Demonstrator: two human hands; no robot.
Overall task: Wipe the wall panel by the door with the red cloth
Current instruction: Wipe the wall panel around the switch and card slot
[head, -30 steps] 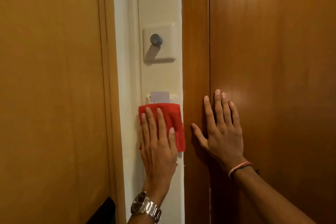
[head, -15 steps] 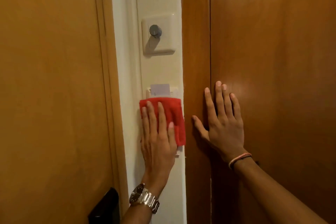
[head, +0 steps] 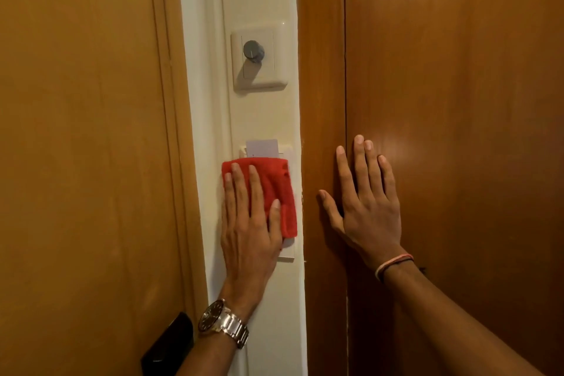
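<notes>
A narrow cream panel (head: 259,113) runs between wooden doors. The left hand (head: 248,232), flat, presses the cloth (head: 274,189) over a card holder, mostly hidden. The right hand (head: 367,207) lies open, empty, on wood.

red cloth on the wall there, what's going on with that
A person is wiping the white wall panel beside the wooden door. The left hand presses the red cloth flat over a card holder plate, just below the white card sticking out of it. The right hand rests open and flat on the brown wooden surface to the right. The dimmer knob higher up is uncovered.
</notes>
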